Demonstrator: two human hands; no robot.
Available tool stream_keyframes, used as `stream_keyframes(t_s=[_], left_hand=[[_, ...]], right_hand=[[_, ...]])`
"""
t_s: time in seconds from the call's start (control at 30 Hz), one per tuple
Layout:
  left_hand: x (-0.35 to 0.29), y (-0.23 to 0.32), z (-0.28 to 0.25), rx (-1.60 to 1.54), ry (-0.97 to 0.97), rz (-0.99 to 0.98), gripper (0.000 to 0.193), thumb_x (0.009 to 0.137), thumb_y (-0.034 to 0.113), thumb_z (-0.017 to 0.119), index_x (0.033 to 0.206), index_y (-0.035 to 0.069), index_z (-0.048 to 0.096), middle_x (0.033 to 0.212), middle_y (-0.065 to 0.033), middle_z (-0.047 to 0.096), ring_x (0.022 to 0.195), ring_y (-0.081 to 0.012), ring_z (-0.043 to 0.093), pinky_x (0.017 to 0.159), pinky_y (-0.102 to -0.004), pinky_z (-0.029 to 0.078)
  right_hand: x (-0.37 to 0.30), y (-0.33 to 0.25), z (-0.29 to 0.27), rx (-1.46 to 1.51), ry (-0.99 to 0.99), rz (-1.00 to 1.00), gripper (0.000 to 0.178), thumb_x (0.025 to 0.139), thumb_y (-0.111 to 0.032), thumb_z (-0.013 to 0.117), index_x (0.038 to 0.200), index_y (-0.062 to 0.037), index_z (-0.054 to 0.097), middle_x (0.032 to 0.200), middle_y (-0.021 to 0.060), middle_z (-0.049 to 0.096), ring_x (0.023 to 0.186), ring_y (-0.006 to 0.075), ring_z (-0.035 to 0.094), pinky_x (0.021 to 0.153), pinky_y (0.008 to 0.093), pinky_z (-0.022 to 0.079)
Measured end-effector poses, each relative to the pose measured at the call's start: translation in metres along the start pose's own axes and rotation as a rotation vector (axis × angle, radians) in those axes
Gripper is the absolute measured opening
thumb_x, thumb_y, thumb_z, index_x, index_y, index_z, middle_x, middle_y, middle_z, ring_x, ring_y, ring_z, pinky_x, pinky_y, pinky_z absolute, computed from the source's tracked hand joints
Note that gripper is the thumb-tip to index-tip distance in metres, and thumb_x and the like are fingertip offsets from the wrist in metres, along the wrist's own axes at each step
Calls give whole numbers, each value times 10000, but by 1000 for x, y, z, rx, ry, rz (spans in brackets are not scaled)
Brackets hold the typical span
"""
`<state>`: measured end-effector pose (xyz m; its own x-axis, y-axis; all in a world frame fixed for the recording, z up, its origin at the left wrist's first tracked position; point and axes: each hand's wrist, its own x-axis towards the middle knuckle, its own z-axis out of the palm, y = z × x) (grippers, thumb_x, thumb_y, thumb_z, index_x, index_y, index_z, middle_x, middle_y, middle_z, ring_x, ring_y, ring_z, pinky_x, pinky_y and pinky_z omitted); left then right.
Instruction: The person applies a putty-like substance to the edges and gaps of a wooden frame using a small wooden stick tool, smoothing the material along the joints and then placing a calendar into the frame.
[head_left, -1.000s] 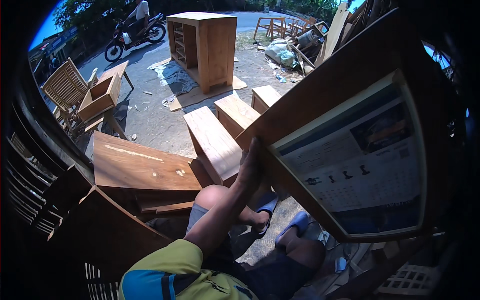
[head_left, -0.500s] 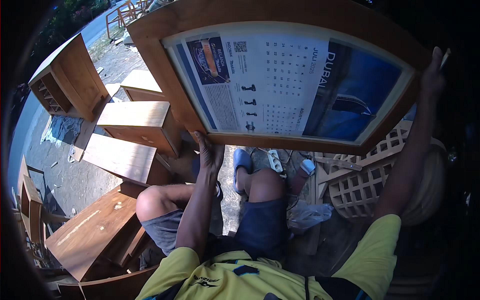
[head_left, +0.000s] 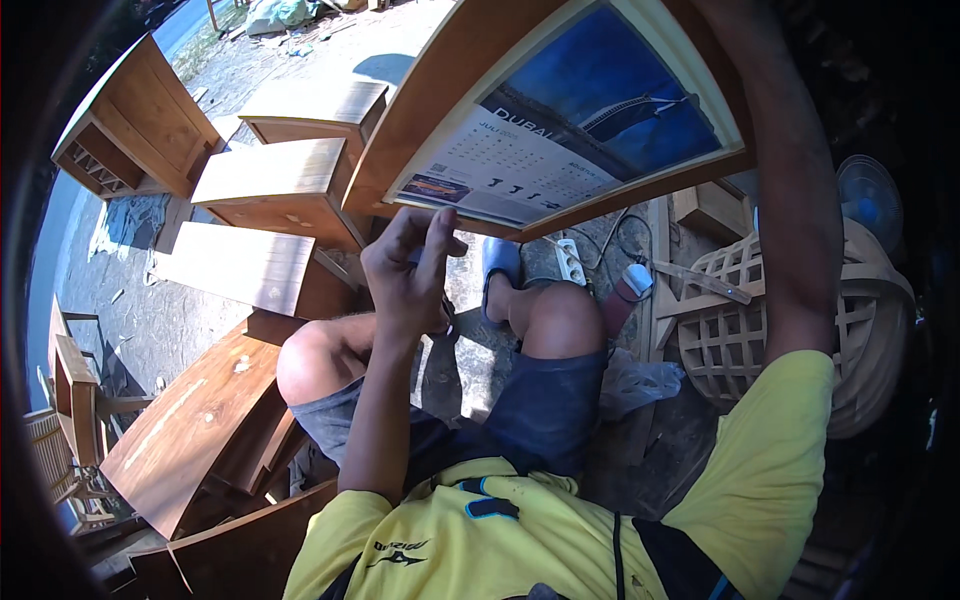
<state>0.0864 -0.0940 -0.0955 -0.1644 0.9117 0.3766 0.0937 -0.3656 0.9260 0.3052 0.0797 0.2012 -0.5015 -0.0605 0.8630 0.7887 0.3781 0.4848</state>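
A brown wooden frame point(head_left: 400, 150) stands tilted in front of me at the top, cut off by the upper edge. Behind its opening shows a calendar sheet point(head_left: 590, 110) with a blue picture. My left hand point(head_left: 408, 262) is just below the frame's lower left corner, its fingers apart and partly bent, holding nothing; whether a fingertip touches the wood I cannot tell. Raised high, my right hand point(head_left: 722, 12) grips the frame's upper right side, with its fingers mostly beyond the picture edge.
Several wooden cabinets point(head_left: 235, 265) stand to my left, with a brown panel point(head_left: 190, 430) nearer. To the right are lattice pieces point(head_left: 740, 345), a fan point(head_left: 868, 195), a white power strip point(head_left: 570, 262) with cables, a reddish cylinder point(head_left: 622, 300) and a clear plastic bag point(head_left: 640, 385).
The frame has turned, its right side swinging upward, and its lower edge sits higher. My right hand has risen to the top; my left hand has come off the lower edge and opened.
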Motion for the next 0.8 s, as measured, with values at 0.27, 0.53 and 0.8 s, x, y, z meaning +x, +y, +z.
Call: stream_keyframes(t_s=[0.27,0.53,0.8], left_hand=[[121,25,1,424,-80,458,610,899,361,814,1336,6,583,1206,-184,713,1137,-306,699,990,-435,529],[91,-23,1,-137,-8,123,315,929,103,775,1175,-20,622,1113,-117,725,1044,-160,691,906,-316,546],[62,-63,-75,-48,267,29,214,958,162,743,972,-46,697,852,-54,727,773,-72,650,706,-254,499]], right_hand=[[-75,-111,36,456,-217,-157,343,851,-370,729,815,-62,580,672,140,662,650,318,718,561,434,555],[-95,-165,35,518,-309,-205,238,847,-274,739,805,-49,673,668,163,710,690,295,764,617,407,615],[-63,-244,45,799,-442,-277,200,817,-208,720,824,-10,688,697,164,724,716,306,768,636,420,615]])
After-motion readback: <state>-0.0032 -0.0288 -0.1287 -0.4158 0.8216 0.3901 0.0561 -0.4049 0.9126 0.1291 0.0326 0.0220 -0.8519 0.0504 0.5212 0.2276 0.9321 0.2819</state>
